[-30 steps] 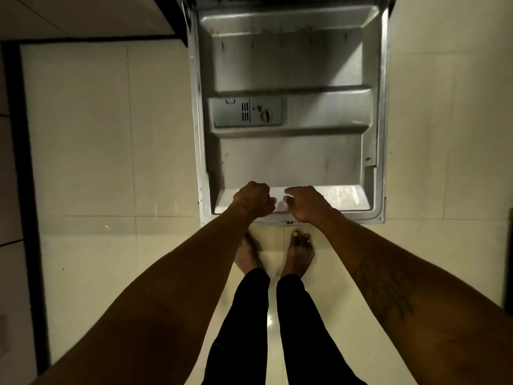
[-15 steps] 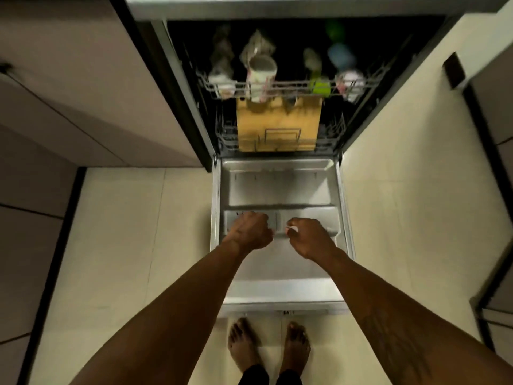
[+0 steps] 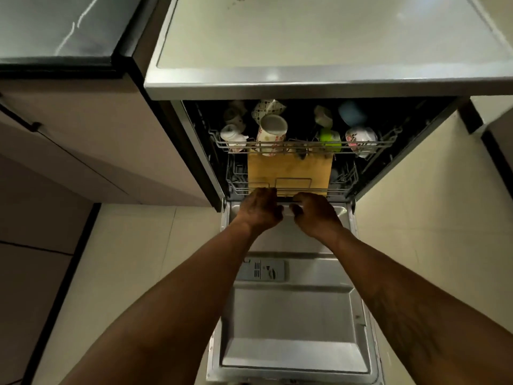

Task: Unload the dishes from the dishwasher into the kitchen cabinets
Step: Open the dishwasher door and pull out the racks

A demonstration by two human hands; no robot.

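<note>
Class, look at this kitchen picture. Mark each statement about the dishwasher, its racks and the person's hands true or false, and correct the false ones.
1. The dishwasher door is open and folded down. True.
2. The wooden board stands in the upper rack. False: it stands in the lower rack.
3. The left hand and right hand both grip the lower rack's front rail. True.
4. The upper rack is empty. False: it holds cups, among them a patterned mug and a green cup.
</note>
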